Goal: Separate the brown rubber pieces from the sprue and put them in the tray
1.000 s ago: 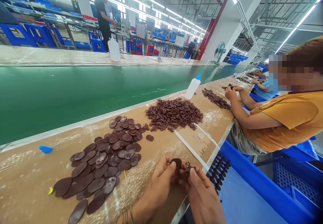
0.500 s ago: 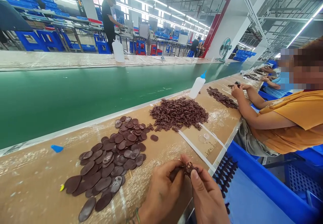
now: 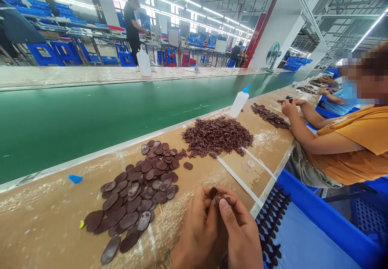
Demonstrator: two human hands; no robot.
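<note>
Close together at the table's near edge, both my hands are closed on small dark brown parts. My left hand (image 3: 195, 226) pinches a brown oval disc (image 3: 213, 192), mostly covered by my fingers. In my right hand (image 3: 241, 226) is a curly brown piece (image 3: 222, 197), held between thumb and fingers against the disc. Whether the two parts are joined, I cannot tell. Left of my hands lies a heap of flat brown oval discs (image 3: 133, 196). Beyond them sits a pile of curly brown pieces (image 3: 216, 136), with one loose oval disc (image 3: 188, 166) beside it.
A white squeeze bottle (image 3: 239, 104) with a blue tip stands behind the curly pile. A blue bin (image 3: 321, 224) at lower right holds rows of brown parts. A co-worker in an orange shirt (image 3: 342, 143) sits at right. The green conveyor belt (image 3: 106, 115) runs behind the table.
My hands have shifted slightly left in the picture, and the disc's round edge now shows above my left fingers. The surroundings have slid a little right as the view turned.
</note>
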